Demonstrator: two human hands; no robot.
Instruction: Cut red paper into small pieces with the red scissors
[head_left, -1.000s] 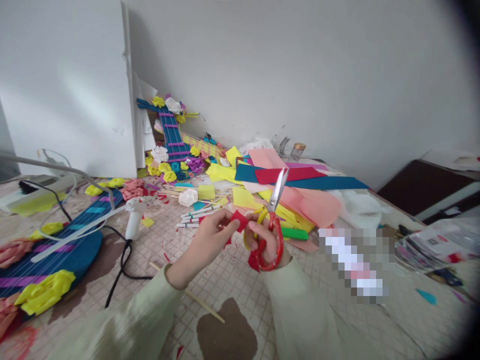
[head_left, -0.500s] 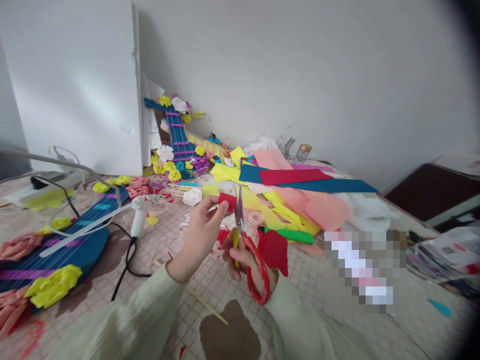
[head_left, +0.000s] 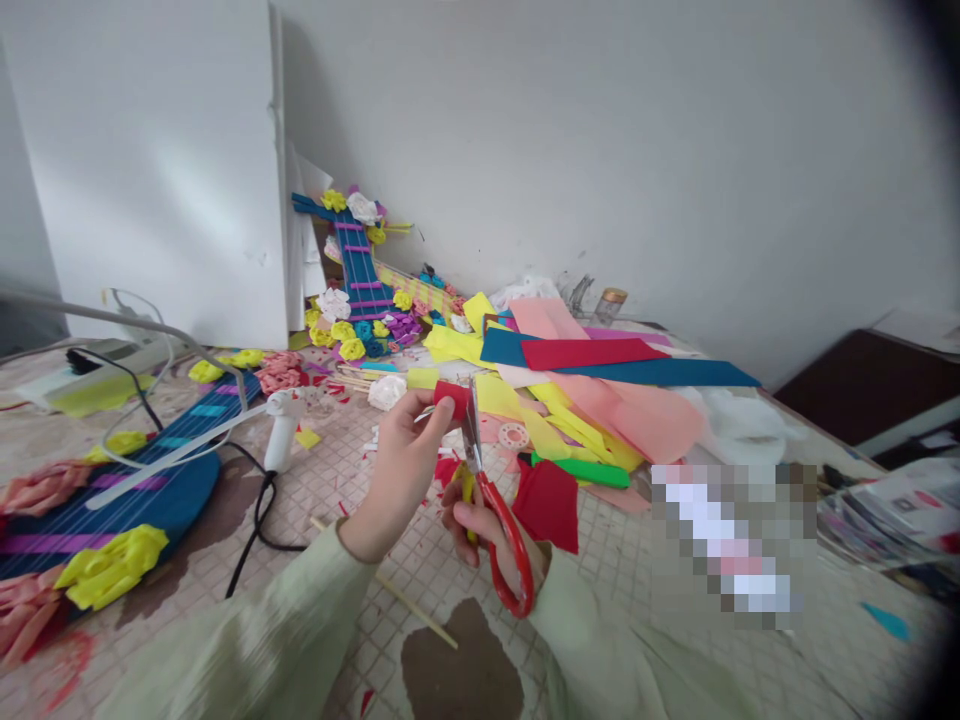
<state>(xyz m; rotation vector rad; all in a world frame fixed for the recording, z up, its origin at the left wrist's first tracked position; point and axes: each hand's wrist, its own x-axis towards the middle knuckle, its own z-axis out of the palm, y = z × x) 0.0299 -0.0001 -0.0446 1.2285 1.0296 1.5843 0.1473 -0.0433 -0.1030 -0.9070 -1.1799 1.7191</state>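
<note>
My left hand (head_left: 409, 455) pinches a small piece of red crepe paper (head_left: 451, 400) between thumb and fingers, held up above the table. Scissors with red handles (head_left: 510, 548) are in my right hand (head_left: 472, 520), its fingers wrapped through the loops. Their blades point away from me and lie at the right edge of the red piece. Whether the blades are cutting into it I cannot tell. A yellow part (head_left: 468, 490) shows by the right fingers. Just right of the scissors, a larger red paper piece (head_left: 547, 503) lies on the table.
On the left lie a blue paper guitar with flowers (head_left: 172, 500) and a white glue gun (head_left: 281, 435) with a black cord. Coloured paper strips (head_left: 600, 372) spread behind my hands, with a green cutter (head_left: 585, 470) before them. A thin stick (head_left: 416, 610) lies near me.
The scissors have shifted slightly left, and their blades have come closer together against the red paper's edge. My left hand has barely moved.
</note>
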